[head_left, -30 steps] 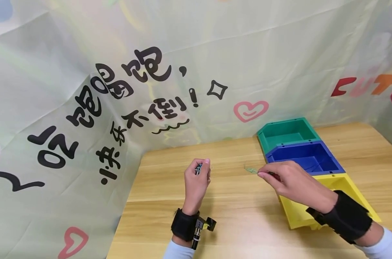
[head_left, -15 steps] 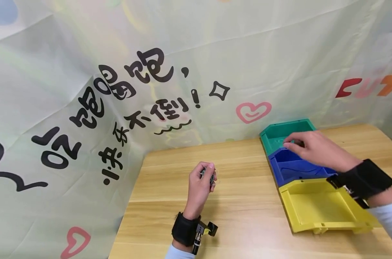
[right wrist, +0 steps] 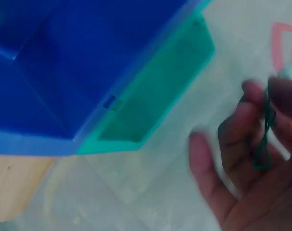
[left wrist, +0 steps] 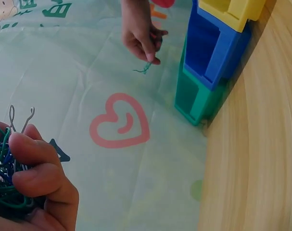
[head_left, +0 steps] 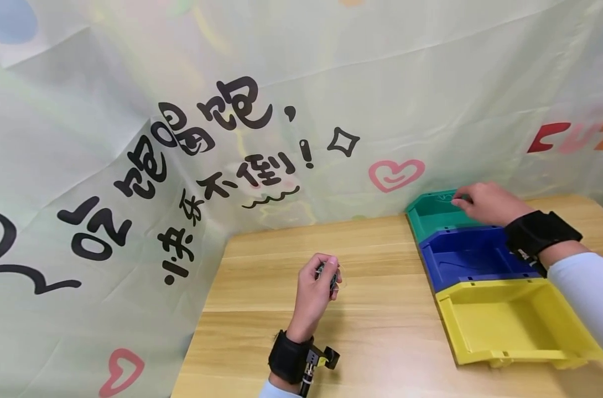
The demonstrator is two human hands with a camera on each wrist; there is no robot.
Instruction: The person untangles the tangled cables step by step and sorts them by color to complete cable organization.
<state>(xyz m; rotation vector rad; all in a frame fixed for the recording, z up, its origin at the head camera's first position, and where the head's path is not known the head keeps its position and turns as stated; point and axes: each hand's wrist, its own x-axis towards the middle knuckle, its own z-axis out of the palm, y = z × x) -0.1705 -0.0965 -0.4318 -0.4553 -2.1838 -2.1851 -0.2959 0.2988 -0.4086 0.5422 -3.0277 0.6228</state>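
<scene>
My left hand [head_left: 313,293] grips a tangled bundle of thin green, blue and pale wires [left wrist: 8,175]; two pale looped ends stick up past the thumb. Much of the bundle is hidden in the palm. Over the green bin [head_left: 433,220] at the back, my right hand [head_left: 490,203] pinches a thin green looped wire [right wrist: 263,144] between thumb and finger. In the left wrist view its twisted end [left wrist: 145,68] hangs below the fingertips. The blue bin [head_left: 431,260] sits in front of the green one, with a thin dark strand [head_left: 456,262] inside.
Nearest in the row of bins is the yellow bin [head_left: 500,320], at the right of the wooden table [head_left: 381,326]. A printed cloth [head_left: 321,66] hangs behind the table and along its left side.
My right hand has gone from over the table, near the left hand, past the blue bin to above the green bin, carrying the green wire. My left hand keeps its hold on the bundle.
</scene>
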